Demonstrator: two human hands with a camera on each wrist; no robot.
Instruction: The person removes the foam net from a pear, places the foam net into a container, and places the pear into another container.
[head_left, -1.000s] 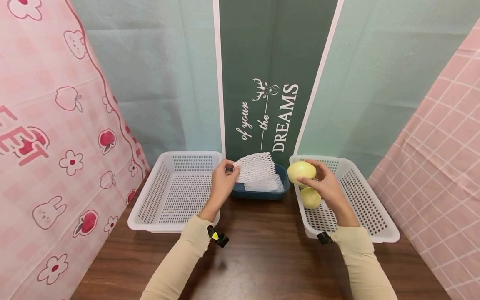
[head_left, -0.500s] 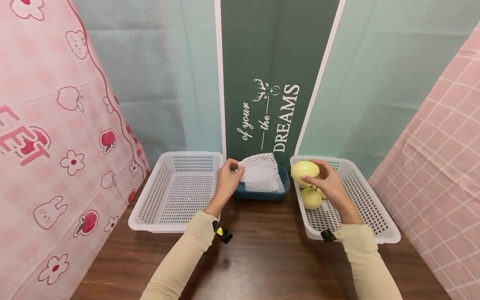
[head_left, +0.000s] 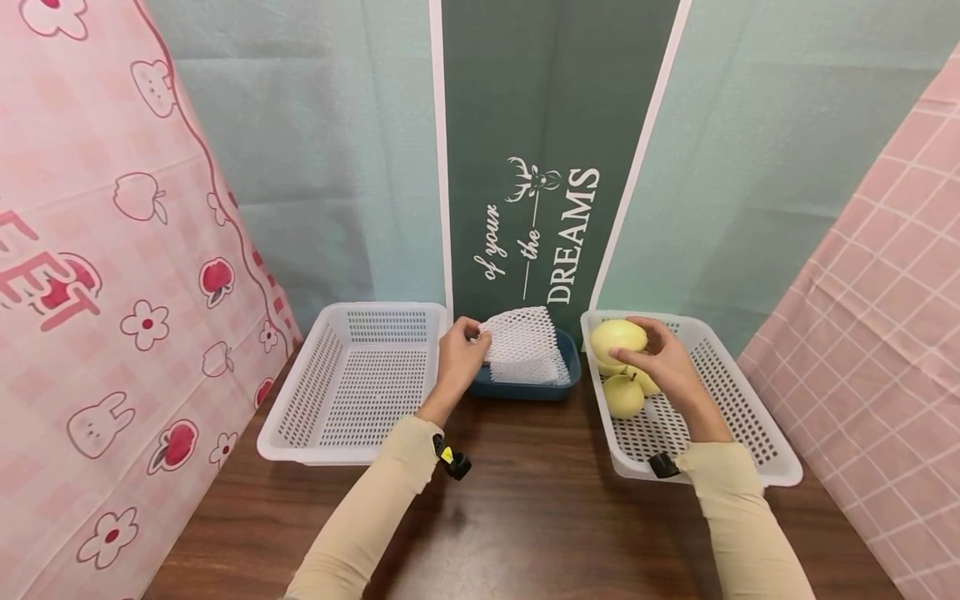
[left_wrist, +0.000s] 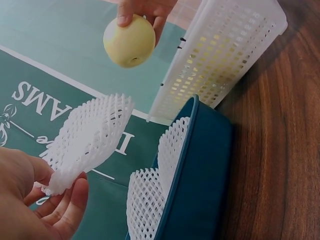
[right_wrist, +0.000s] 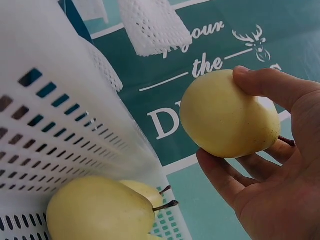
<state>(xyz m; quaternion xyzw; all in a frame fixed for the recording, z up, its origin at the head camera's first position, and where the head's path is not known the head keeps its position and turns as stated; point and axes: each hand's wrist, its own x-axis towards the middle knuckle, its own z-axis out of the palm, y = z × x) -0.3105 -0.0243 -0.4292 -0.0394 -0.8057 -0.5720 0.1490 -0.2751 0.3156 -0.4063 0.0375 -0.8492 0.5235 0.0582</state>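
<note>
My left hand [head_left: 461,354] pinches one end of a white foam fruit net [head_left: 521,333], whose mesh sleeve stretches to the right above a dark blue bin [left_wrist: 205,165]. More foam nets [left_wrist: 146,202] lie inside that bin. A yellow pear [right_wrist: 230,114] is in my right hand [head_left: 667,367], thumb on one side and fingers on the other; its stem points toward the palm in the right wrist view. The held pear is over the left part of the right white basket [head_left: 750,417], where several pears [right_wrist: 102,210] lie, partly hidden by the hand and held pear.
A second white basket [head_left: 375,392] of slotted plastic stands on the left. Brown wooden table [head_left: 517,517] extends in front of both baskets. A green printed cloth [head_left: 555,100] hangs behind, with pink cloths at either side.
My right hand has shifted a little to the right with the pear, showing more of the pears beneath. The left hand and its foam net have also moved slightly right.
</note>
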